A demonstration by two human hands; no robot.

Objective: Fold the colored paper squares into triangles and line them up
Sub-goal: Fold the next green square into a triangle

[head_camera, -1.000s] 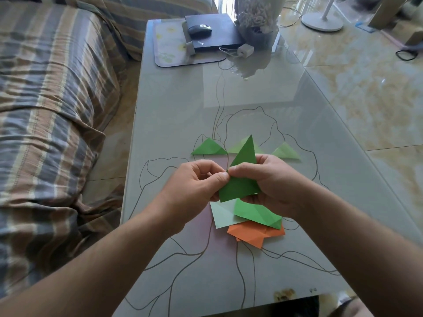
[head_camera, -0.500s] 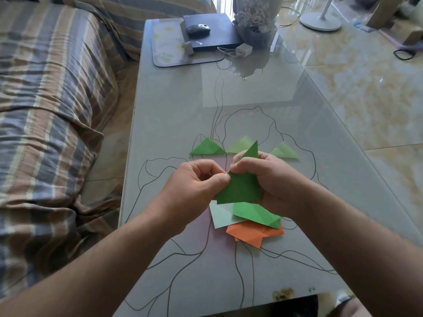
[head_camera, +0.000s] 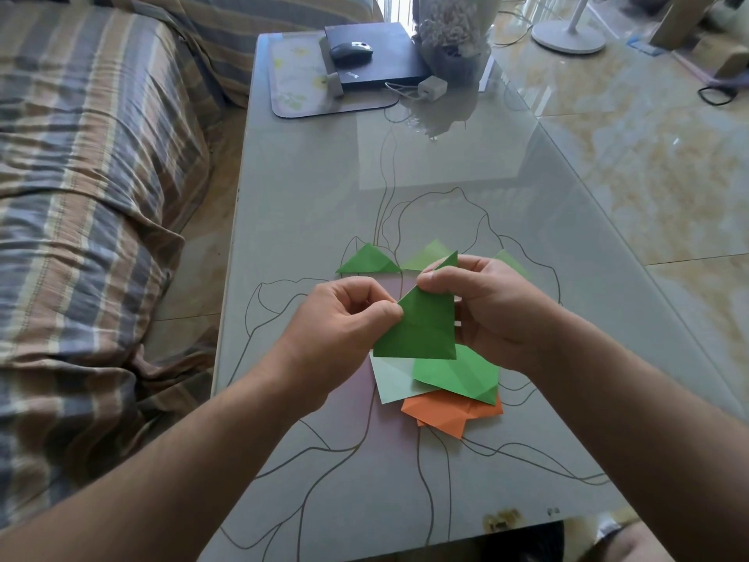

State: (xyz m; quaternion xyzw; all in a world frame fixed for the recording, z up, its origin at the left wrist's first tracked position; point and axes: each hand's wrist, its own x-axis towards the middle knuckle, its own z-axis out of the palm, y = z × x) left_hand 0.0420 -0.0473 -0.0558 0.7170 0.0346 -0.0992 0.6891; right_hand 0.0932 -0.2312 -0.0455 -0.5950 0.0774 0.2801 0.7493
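We hold a dark green paper (head_camera: 421, 326) above the table, just over the pile of sheets waiting to be folded. Our left hand (head_camera: 344, 314) pinches its left edge between thumb and curled fingers, and our right hand (head_camera: 482, 302) pinches the upper tip and right side, so both hands are clamped on the same sheet. It already reads as a triangle with a faint crease across it; we judge that we lift it off the glass so we can line up the corners and sharpen the fold before laying it down.

Below it lies the pile: a bright green sheet (head_camera: 458, 373) on top, a pale green sheet (head_camera: 391, 381) poking out to the left, and orange sheets (head_camera: 450, 411) underneath. They sit close to us, probably so the next one is in easy reach. Beyond our hands runs the row of finished triangles: a dark green triangle (head_camera: 367, 261) at the left, a light green triangle (head_camera: 429, 253) beside it, and another light green triangle (head_camera: 512, 263) mostly hidden behind our right hand. The new piece likely belongs in that row.

The table (head_camera: 308, 188) is glossy grey glass with a drawn flower outline. At its far end sit a mat, a dark laptop (head_camera: 377, 54) with a mouse (head_camera: 350, 48) on it, a white charger (head_camera: 431, 88) and a bunch of dried flowers (head_camera: 450, 26). A striped sofa (head_camera: 93, 156) stands on the left, and polished stone floor spreads on the right.
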